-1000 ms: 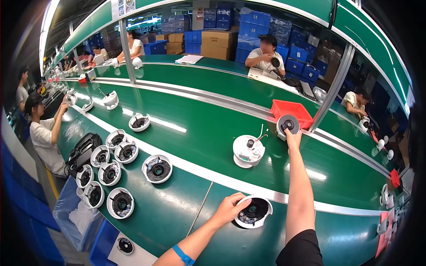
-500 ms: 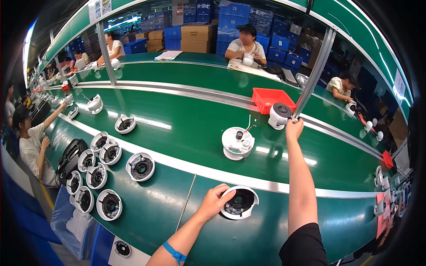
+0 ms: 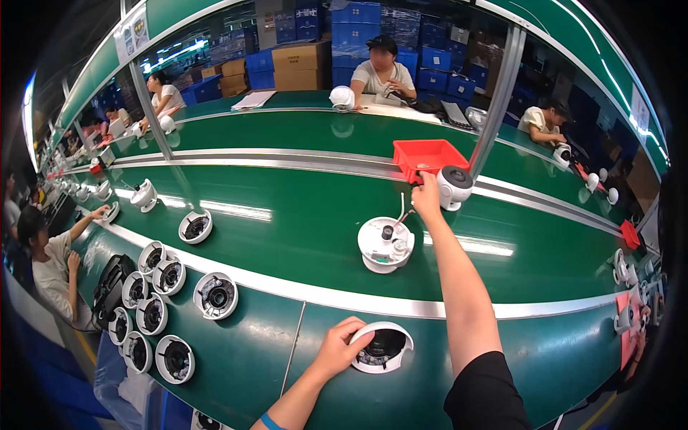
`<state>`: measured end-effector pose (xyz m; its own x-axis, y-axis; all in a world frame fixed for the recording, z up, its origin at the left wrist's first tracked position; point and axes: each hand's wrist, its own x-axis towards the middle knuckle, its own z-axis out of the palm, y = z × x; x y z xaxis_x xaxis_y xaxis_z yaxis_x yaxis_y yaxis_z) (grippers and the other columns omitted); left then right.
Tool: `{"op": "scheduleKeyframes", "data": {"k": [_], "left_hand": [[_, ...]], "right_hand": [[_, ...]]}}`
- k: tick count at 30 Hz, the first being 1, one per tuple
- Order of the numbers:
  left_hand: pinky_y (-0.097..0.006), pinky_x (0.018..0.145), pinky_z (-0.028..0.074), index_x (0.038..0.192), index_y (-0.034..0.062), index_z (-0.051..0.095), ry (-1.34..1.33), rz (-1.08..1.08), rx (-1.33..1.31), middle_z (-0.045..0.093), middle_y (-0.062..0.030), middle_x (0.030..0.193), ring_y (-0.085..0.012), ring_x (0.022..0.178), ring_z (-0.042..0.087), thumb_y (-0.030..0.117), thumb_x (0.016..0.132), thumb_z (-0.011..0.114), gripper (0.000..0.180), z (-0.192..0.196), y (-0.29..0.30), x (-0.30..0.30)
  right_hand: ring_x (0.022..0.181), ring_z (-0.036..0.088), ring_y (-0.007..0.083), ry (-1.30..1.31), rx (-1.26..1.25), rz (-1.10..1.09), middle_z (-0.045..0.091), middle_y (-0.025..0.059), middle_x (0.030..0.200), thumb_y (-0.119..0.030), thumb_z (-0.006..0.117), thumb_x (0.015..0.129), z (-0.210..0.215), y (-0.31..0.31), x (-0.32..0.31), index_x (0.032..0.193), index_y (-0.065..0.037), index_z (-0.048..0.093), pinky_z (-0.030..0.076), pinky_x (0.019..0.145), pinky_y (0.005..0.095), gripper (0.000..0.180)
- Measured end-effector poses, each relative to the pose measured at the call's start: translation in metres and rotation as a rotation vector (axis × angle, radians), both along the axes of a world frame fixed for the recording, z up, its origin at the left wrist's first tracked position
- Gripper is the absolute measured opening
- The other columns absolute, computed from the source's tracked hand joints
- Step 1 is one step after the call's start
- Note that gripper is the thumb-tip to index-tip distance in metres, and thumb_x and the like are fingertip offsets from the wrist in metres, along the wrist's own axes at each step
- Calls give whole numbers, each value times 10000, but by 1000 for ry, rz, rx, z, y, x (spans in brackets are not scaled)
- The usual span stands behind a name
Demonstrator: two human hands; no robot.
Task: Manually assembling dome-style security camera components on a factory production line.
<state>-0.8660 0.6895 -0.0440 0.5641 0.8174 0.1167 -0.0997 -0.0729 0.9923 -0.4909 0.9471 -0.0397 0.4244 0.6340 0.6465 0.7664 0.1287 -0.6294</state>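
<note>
My left hand (image 3: 344,349) grips the left rim of a round white camera housing (image 3: 385,350) with a dark inside, on the near green bench. My right hand (image 3: 428,195) reaches far forward to the front of a red tray (image 3: 430,153), fingers pinched together. A small dark thing shows at its fingertips, too small to name. Just right of that hand stands a white dome camera (image 3: 454,188) with a black face. Closer to me on the conveyor is an open white camera base (image 3: 385,245) with a black lens and loose wires sticking up.
Several white ring housings (image 3: 153,314) stand grouped at the left of the bench, with one housing (image 3: 216,296) apart from them. Another housing (image 3: 196,226) lies on the belt. A metal post (image 3: 498,97) rises behind the tray. A co-worker (image 3: 54,258) sits at the left.
My right hand has moved left, from the right side of the dome camera to the tray's front. My left hand keeps its grip on the housing. The view has shifted slightly.
</note>
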Motion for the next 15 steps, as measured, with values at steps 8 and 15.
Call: {"op": "scheduleKeyframes", "data": {"k": [8, 15], "left_hand": [[-239, 682, 482, 1005, -49, 696, -73, -7, -40, 637, -49, 964, -92, 820, 604, 81, 956, 706, 139, -25, 75, -20], [-230, 665, 470, 1002, -38, 693, -61, 17, -49, 630, -36, 951, -73, 807, 595, 107, 959, 716, 153, -36, 124, -51]], "right_hand": [[1429, 425, 410, -27, -204, 67, 255, 272, 1640, 56, 518, 790, -35, 114, 27, 1525, 85, 321, 399, 1154, 384, 762], [1098, 639, 352, -77, -230, 92, 521, 223, 1360, 25, 616, 791, -36, 180, -35, 1430, 61, 469, 527, 976, 392, 657]]}}
